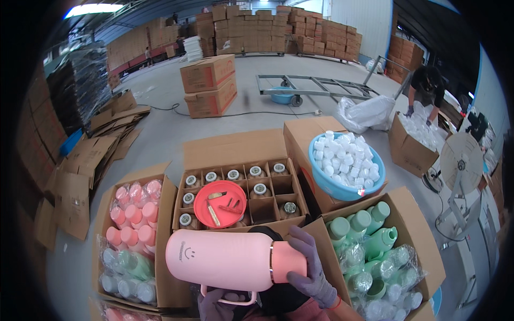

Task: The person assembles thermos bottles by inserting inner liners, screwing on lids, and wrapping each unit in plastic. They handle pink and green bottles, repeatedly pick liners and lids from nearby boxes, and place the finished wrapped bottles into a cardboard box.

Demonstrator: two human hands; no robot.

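Note:
A pink vacuum jug [222,262] with a smiling face printed on its side lies sideways in front of me. Its coral cap [290,262] points right, and my gloved right hand [315,275] is closed around that cap. Below the jug, my gloved left hand [217,305] has its fingers wrapped at the pink handle [235,303]. Just beyond is a divided carton [235,148] with several white-lidded bottles in its cells. A red plastic dish [235,216] rests on top of them, holding a knife-like tool [213,214] and small red pieces.
At left, an open carton [167,214] holds pink and pale-topped jugs; at right, another carton [428,230] holds green jugs. A blue basin [334,188] of white caps sits on a box. Farther off are a cart [332,91], a fan [460,160] and a person [427,85] at a carton.

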